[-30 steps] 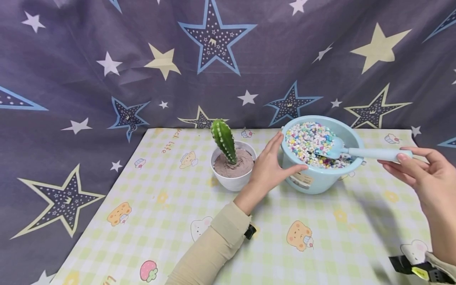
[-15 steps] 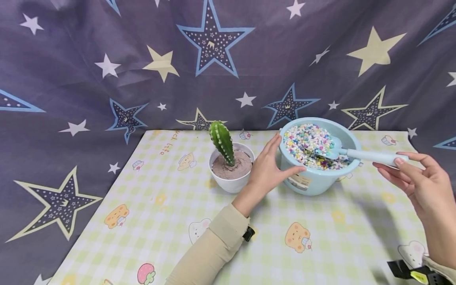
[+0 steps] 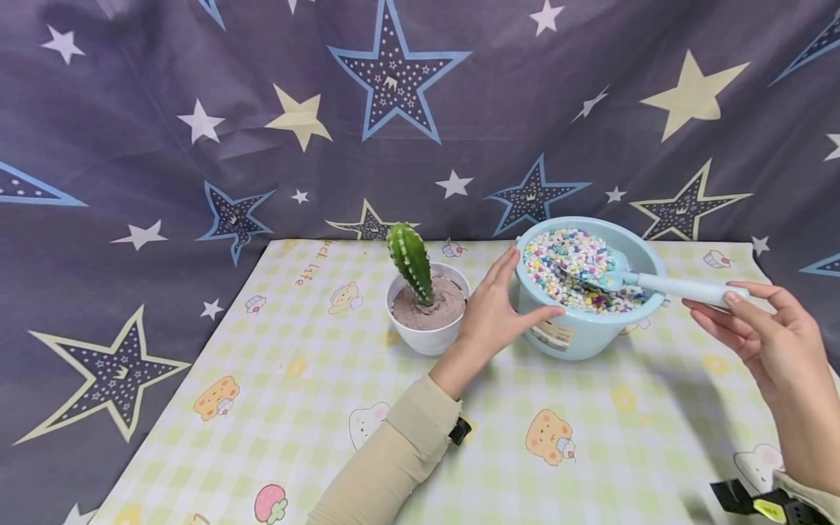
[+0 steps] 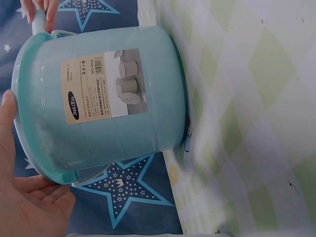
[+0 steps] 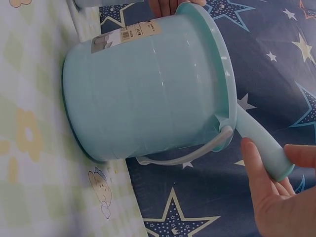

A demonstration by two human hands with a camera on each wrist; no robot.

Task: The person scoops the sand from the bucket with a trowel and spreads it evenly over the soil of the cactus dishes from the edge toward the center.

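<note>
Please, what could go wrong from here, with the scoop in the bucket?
Colourful beads lie around the scoop in the bucket, so lifting the scoop could spill some. The right hand holds the scoop only near its end, so it might tip. The left hand, touching the bucket, appears close to the white pot and might bump it.

Tabletop set-up w/ star-print cloth backdrop (image 3: 407, 168), cartoon-print checked tbl cover (image 3: 289, 430); home vs. studio unclear.

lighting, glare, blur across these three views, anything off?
Head: bright, soft shadow on the cloth front-right of the bucket. Left wrist: dimmer, brand on the label legible. Right wrist: also dim, small glints on the bucket's side.
</note>
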